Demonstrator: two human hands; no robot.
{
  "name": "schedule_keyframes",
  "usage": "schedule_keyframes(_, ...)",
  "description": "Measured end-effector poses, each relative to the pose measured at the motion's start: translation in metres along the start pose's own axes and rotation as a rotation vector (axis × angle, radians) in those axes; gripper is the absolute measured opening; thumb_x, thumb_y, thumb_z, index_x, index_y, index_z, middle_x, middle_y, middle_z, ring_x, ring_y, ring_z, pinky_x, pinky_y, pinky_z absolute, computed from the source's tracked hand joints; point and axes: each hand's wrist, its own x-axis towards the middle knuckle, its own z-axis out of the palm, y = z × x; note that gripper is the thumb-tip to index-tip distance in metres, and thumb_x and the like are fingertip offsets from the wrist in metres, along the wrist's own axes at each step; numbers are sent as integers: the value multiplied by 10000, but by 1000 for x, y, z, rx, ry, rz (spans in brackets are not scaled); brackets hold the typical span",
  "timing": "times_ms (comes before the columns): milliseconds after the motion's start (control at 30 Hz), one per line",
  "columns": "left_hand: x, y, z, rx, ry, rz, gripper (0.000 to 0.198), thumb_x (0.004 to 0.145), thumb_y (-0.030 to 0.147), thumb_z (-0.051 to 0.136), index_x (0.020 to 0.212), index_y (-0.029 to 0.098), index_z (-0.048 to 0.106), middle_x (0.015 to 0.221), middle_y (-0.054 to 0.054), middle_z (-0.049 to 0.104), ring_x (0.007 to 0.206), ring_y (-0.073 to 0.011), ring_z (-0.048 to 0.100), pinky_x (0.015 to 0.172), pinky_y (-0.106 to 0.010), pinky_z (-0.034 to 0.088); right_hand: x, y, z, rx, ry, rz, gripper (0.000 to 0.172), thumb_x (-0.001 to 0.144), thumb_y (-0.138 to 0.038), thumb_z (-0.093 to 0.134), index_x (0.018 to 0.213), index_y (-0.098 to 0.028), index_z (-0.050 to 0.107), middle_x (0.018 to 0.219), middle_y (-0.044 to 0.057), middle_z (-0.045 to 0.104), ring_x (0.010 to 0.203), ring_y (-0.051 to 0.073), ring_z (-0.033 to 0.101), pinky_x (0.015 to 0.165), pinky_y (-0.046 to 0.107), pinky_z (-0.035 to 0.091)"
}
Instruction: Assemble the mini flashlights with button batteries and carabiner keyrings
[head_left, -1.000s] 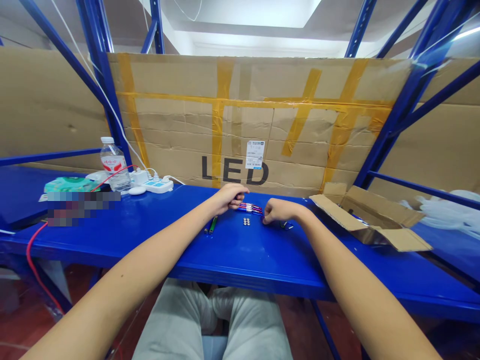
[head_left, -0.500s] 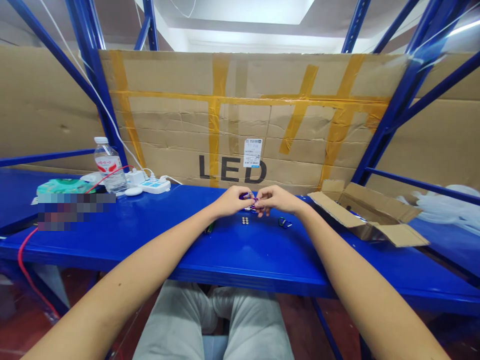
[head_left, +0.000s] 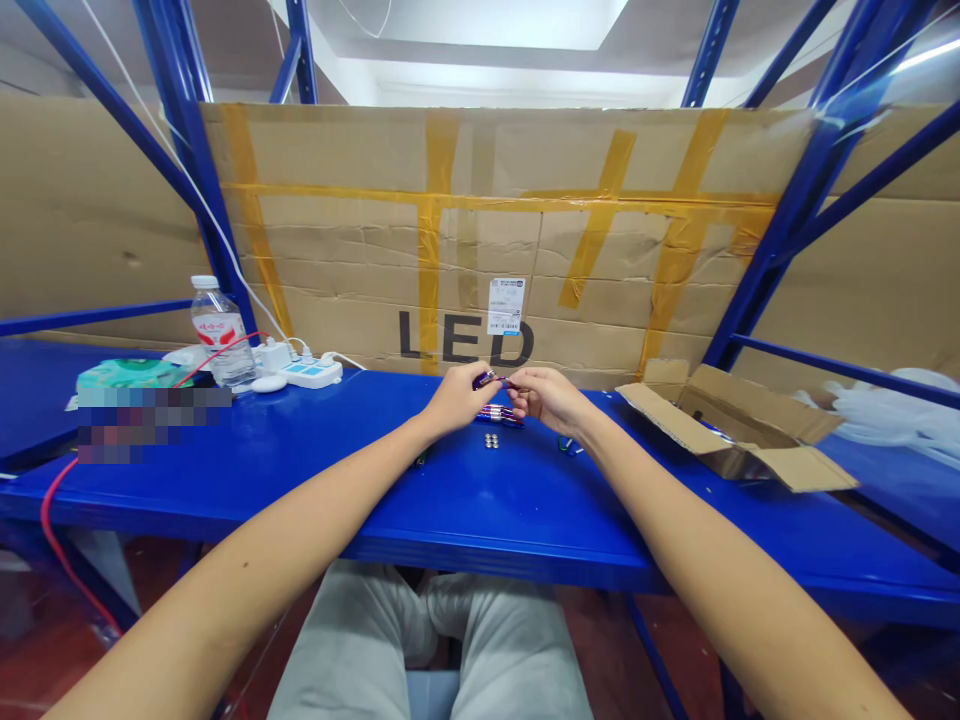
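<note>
My left hand (head_left: 459, 400) is closed around a small purple and silver metal tube (head_left: 484, 379), which looks like a mini flashlight. Beside it, my right hand (head_left: 551, 398) pinches with thumb and forefinger at the tube's right end; the tiny piece between those fingertips is too small to make out. Several more purple and silver tubes (head_left: 501, 414) lie on the blue table just below both hands. Nearer to me sits a tidy cluster of small round silver button cells (head_left: 491, 440). Carabiner clips (head_left: 567, 446) lie partly hidden by my right wrist. A dark green item (head_left: 421, 457) shows beside my left forearm.
An open cardboard box (head_left: 739, 425) stands on the right of the blue table (head_left: 480, 520). At the left are a water bottle (head_left: 223, 335), a green tissue pack (head_left: 135, 374) and a white power strip (head_left: 309, 372). A large cardboard panel (head_left: 360, 260) closes off the back.
My hands have drawn slightly apart and the left one has tilted the tube up. My right hand has shifted, uncovering the tubes on the table and covering part of the clips.
</note>
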Motion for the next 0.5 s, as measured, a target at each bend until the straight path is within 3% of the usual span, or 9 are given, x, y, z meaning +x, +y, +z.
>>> schedule_keyframes(100, -2, 1, 2, 24, 13, 5, 266, 856, 319, 556, 654, 177, 458, 611, 38, 471, 611, -112, 427, 591, -255, 298, 1, 2, 4, -65, 62, -83, 245, 658, -274, 731, 654, -184, 503, 544, -35, 508, 442, 72, 401, 438, 240, 386)
schedule_keyframes(267, -2, -1, 4, 22, 17, -22, 261, 855, 307, 556, 653, 178, 454, 619, 30, 496, 618, -116, 439, 592, -258, 301, 3, 3, 6, -443, 126, -232, 168, 742, -284, 609, 712, -221, 456, 456, -63, 454, 390, 120, 442, 427, 259, 355)
schedule_keyframes(400, 0, -3, 4, -12, 19, -44, 214, 826, 299, 579, 678, 172, 491, 657, 20, 531, 649, -121, 465, 611, -254, 331, 6, 4, 3, -696, 159, -359, 117, 803, -282, 527, 740, -213, 456, 528, -43, 489, 480, 127, 484, 501, 254, 359)
schedule_keyframes(500, 2, -2, 5, -159, -41, -131, 128, 790, 281, 606, 815, 165, 558, 657, 32, 523, 616, -110, 459, 590, -241, 348, 7, 4, -1, -928, 210, -506, 124, 819, -255, 507, 715, -205, 459, 594, -22, 514, 559, 129, 475, 558, 253, 341)
